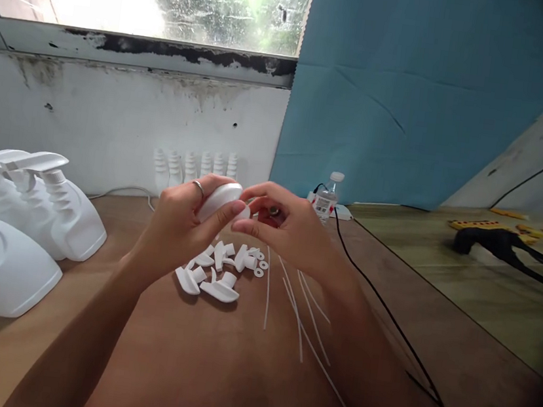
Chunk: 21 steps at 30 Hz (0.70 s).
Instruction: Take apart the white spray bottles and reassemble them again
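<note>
A white trigger spray head is held up over the table in my left hand, whose thumb and fingers are closed around its smooth body. My right hand meets it from the other side, thumb and fingertips curled about its round end; whether a small part is also between them is hidden. Below the hands lie several more white spray heads with triggers and collars. Beside them are small white washers. Several thin white tubes lie under and near my right forearm.
White bottles stand at the left, some with spray heads on top. Ribbed white bottle necks line the wall. A clear plastic bottle stands at the back right. A black cable crosses the brown tabletop.
</note>
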### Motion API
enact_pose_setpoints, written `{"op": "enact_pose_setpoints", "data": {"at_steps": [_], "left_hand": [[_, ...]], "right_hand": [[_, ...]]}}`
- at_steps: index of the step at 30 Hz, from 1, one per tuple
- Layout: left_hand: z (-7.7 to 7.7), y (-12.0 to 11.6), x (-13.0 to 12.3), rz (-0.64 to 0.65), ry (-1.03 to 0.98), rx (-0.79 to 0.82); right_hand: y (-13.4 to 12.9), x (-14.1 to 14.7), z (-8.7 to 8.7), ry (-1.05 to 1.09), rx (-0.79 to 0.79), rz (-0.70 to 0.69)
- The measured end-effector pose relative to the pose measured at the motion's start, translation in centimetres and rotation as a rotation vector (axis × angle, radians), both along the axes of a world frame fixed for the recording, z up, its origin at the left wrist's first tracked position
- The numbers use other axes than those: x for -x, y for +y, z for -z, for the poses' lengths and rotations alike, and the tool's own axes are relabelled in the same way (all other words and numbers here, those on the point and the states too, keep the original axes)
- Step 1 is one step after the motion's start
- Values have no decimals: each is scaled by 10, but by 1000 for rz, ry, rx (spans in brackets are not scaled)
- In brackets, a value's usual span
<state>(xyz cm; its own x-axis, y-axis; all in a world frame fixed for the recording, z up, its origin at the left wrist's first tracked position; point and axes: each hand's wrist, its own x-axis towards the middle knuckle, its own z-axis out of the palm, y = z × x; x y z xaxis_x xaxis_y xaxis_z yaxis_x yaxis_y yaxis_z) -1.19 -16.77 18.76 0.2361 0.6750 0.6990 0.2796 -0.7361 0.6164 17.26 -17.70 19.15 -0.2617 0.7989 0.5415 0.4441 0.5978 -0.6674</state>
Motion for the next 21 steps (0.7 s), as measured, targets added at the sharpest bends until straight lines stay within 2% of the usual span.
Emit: {"op": "enact_pose_setpoints", "data": {"at_steps": [3,6,10,15,17,21], "left_hand": [[-2,1,3,15,-51,7],[-3,2,4,35,-43,11],[0,6,6,113,-58,98],[4,6,6,170,-36,170],[4,7,6,77,-17,85],[-1,16,17,-338,-75,-260]], "right_hand": [[1,0,3,-2,8,5],[-1,5,5,-74,-98,0],[-7,15,8,-101,-283,26],[-14,23,11,-104,-329,76],[-15,22,11,-101,-339,149],[-10,7,5,18,-342,347]]}}
